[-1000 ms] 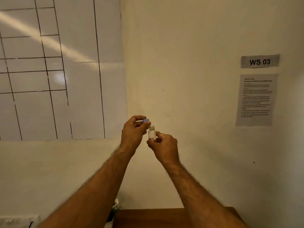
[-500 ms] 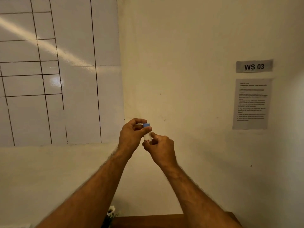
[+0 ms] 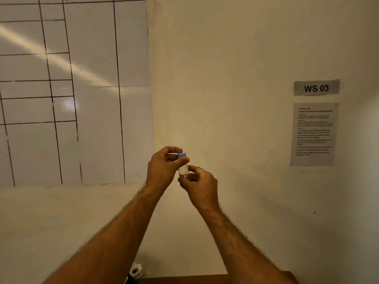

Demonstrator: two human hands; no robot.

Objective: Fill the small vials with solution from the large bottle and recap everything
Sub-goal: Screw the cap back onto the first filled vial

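I hold a small white vial (image 3: pixel 183 169) up in front of the wall at chest height. My right hand (image 3: pixel 200 184) grips its lower body, where a small red-edged label shows. My left hand (image 3: pixel 164 167) pinches the blue cap (image 3: pixel 182 155), which sits on the vial's neck, between thumb and fingers. The large bottle and any other vials are out of view.
A strip of wooden table (image 3: pixel 184 279) shows at the bottom edge, with a small white flower (image 3: pixel 135 270) at its left end. A gridded whiteboard (image 3: pixel 71 89) hangs on the left wall. A "WS 03" sign (image 3: pixel 316 88) and a printed sheet (image 3: pixel 313 134) hang on the right.
One second ago the blue cap was held just above the open vial. My left hand has since lowered it onto the neck, and the view has tilted up a little.
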